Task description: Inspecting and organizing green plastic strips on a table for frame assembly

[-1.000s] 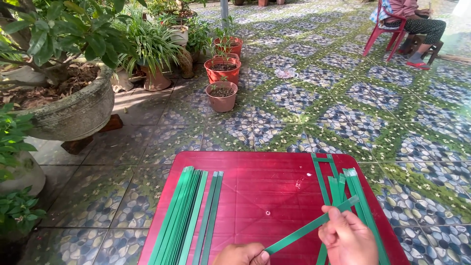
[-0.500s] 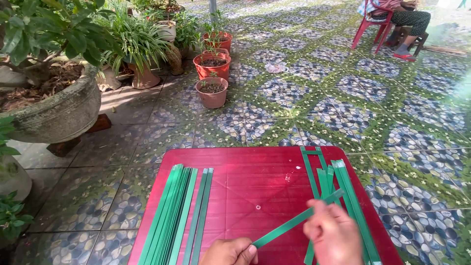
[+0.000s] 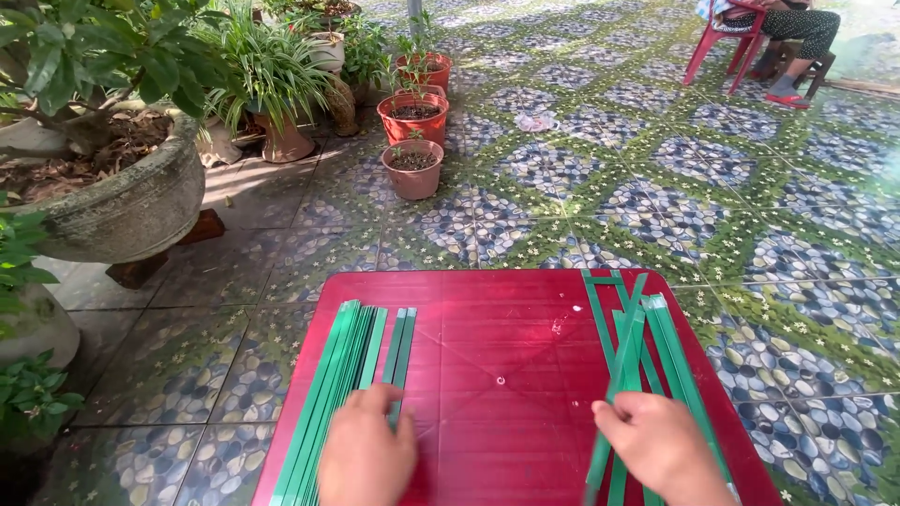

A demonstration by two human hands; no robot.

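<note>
A red plastic table carries two groups of long green strips. The larger bundle of strips lies along its left side, and my left hand rests on the near end of it, fingers curled over the strips. On the right side lies a looser set of crossed green strips. My right hand grips one green strip of that set, which now points away from me, nearly upright in the picture.
Terracotta pots with small plants stand on the patterned tiled floor beyond the table. A big stone planter and leafy plants fill the left. A person sits on a red chair at the far right.
The strip in my right hand swung from lying slantwise across the table to pointing away along the right pile. My left hand moved left onto the big bundle.
</note>
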